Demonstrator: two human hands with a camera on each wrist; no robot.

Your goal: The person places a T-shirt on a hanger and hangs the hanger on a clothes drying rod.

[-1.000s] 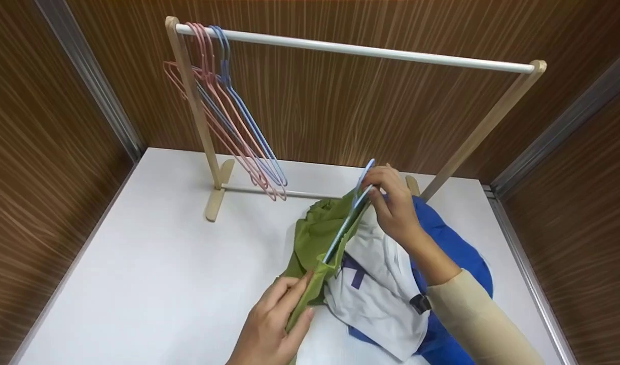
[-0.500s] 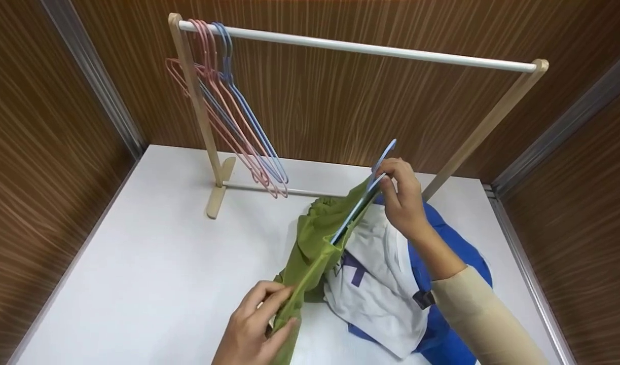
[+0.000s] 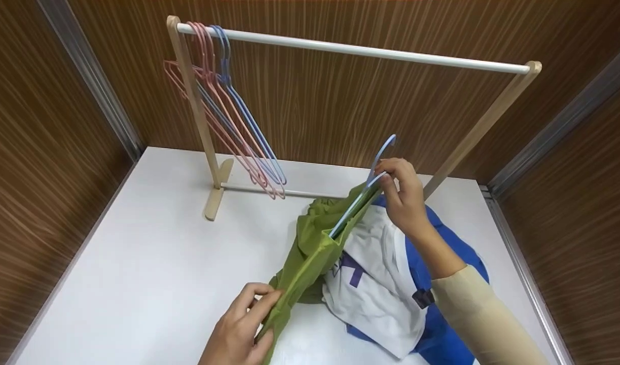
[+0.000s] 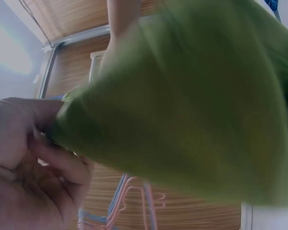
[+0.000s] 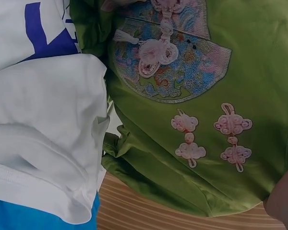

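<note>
A green shirt (image 3: 310,263) with pink knot-shaped decorations and a patterned patch (image 5: 192,62) stretches between both hands. Inside its opening lies a light blue hanger (image 3: 350,210), tilted, with the hook sticking up beyond the fabric. My right hand (image 3: 403,200) pinches the hanger near its hook end, at the shirt's upper edge. Lower down, my left hand (image 3: 241,324) pinches the green cloth between thumb and fingers; the left wrist view shows the same grip (image 4: 43,143). The hanger's lower end is hidden in the cloth.
Beside the green shirt lie a white shirt (image 3: 375,289) with purple print and a blue garment (image 3: 457,248), heaped on the white table (image 3: 162,284). Behind stands a rack with a white rail (image 3: 350,48). Several pink and blue hangers (image 3: 239,116) hang at its left end.
The hanger and right hand have moved up and to the right, and more of the hook shows. My left hand has slid down and left, drawing the green cloth longer.
</note>
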